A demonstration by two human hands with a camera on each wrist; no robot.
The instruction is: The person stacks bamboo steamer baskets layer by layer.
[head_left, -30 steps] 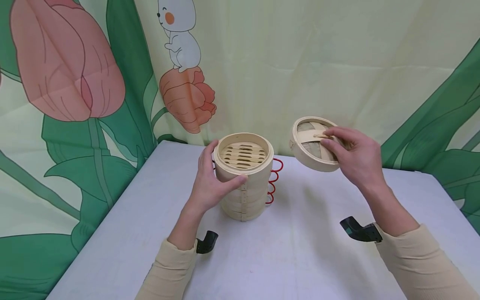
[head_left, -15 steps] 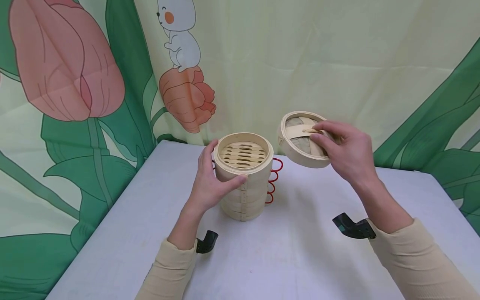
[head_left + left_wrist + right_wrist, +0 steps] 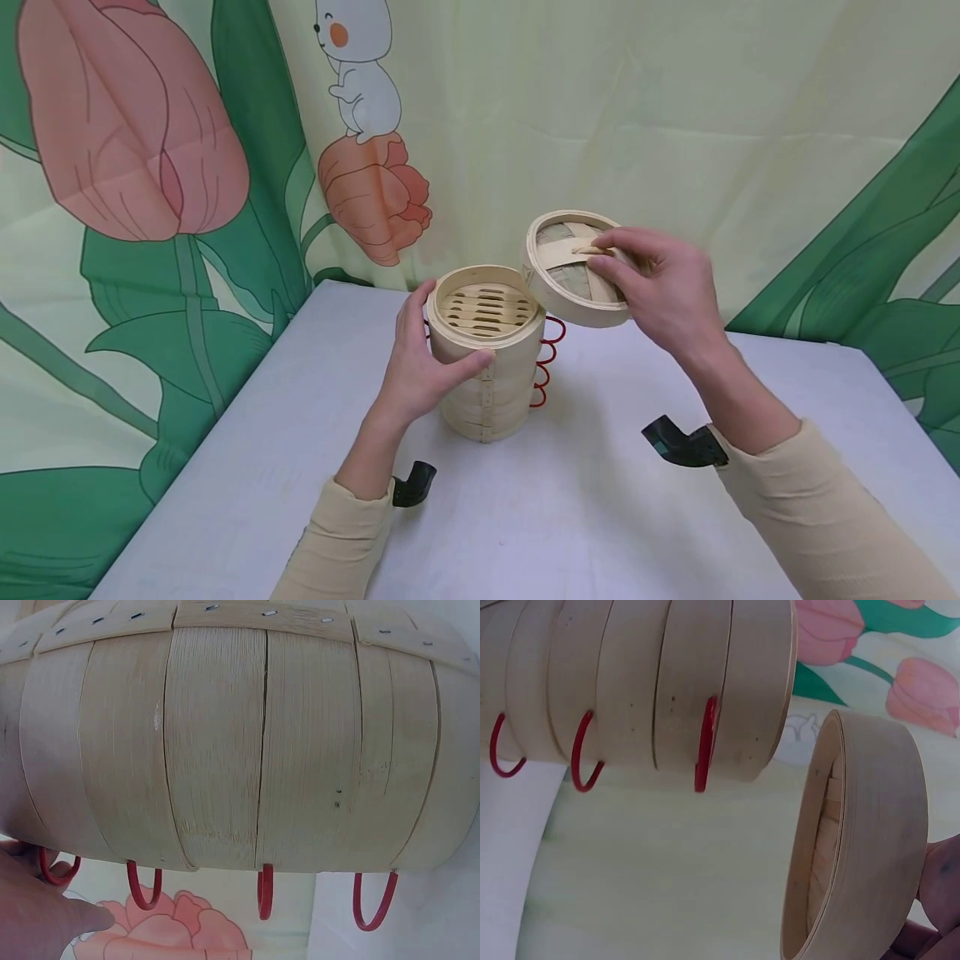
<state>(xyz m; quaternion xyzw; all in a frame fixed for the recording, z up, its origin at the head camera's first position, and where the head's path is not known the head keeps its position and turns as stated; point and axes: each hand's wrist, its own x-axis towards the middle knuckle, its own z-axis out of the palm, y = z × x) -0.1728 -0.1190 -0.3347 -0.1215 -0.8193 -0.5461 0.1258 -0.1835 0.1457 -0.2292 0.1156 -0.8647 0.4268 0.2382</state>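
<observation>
A tall stack of bamboo steamer baskets (image 3: 489, 400) stands upright on the table, its slatted top tier uncovered. My left hand (image 3: 423, 362) grips the upper part, thumb across the front and fingers at the left side. Between thumb and fingers, my right hand (image 3: 671, 292) pinches the small handle of the woven bamboo steamer lid (image 3: 553, 252). The lid is tilted, held in the air at the stack's upper right. In the right wrist view a gap shows between the lid (image 3: 881, 814) and the stack (image 3: 630, 682).
Red loop handles (image 3: 560, 332) stick out from the stack's right side. More of them (image 3: 371, 907) line its other side in the left wrist view. A white-covered table (image 3: 247, 467) carries the stack; a printed curtain (image 3: 712, 125) hangs behind it.
My right hand has carried the lid leftward and slightly up, closer to the stack's rim. The left hand and the stack have stayed in place.
</observation>
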